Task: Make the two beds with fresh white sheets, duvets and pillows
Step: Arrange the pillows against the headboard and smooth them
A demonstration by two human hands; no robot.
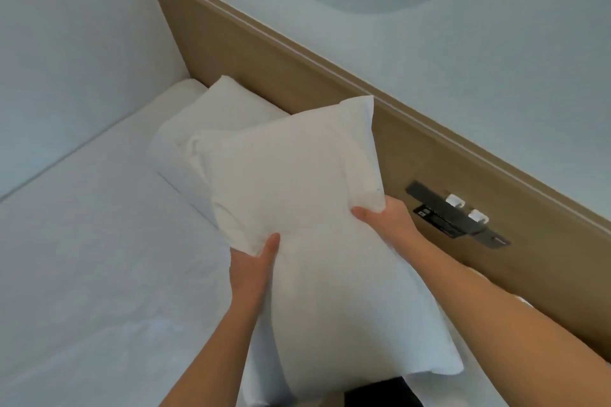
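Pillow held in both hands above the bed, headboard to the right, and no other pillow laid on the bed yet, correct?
Wrong on one point: the head view shows a second pillow already lying on the bed against the headboard. The rest stands: the left hand and the right hand both grip the held pillow above the bed.

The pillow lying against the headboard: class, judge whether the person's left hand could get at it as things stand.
Probably not at once. The left hand grips the lifted pillow, which hangs between it and the far pillow at the headboard. Freed, its way over the sheet looks open.
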